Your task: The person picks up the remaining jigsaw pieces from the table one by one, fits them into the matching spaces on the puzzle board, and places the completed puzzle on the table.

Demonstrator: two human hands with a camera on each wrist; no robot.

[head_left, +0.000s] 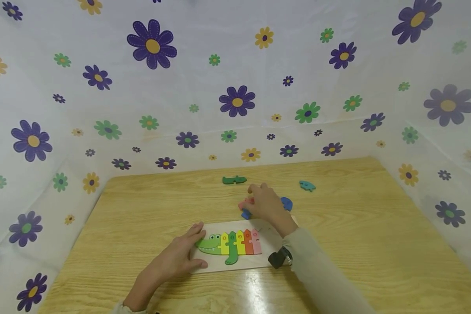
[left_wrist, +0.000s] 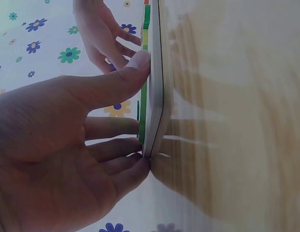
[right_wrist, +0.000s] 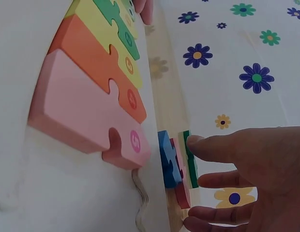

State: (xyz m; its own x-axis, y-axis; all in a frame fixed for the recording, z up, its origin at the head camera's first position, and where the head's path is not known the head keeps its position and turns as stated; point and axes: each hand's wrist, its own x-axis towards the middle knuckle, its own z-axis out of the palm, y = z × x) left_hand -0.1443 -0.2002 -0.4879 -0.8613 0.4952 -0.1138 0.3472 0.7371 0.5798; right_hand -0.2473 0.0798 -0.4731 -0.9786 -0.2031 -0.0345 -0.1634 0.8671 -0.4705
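Note:
A wooden crocodile puzzle board (head_left: 267, 244) lies in front of me. It carries the green head (head_left: 209, 245), several coloured body pieces and a green leg (head_left: 231, 256). My left hand (head_left: 182, 248) rests at the board's left end, fingers extended, with the thumb (left_wrist: 138, 63) against its face near the edge. Beyond the board, my right hand (head_left: 267, 204) hovers over a loose pink-red piece (head_left: 247, 203) and a blue piece (head_left: 246, 214). Its fingers are spread and slightly bent, with nothing between them in the right wrist view. The pink piece numbered 5 (right_wrist: 92, 108) sits in the board.
Farther back on the wooden table (head_left: 141, 205) lies a loose green piece (head_left: 234, 179). A teal piece (head_left: 307, 186) lies at the back right, and a rounded blue piece (head_left: 286, 203) beside the right hand. Flower-printed white sheeting (head_left: 204, 170) encloses the table's back and sides.

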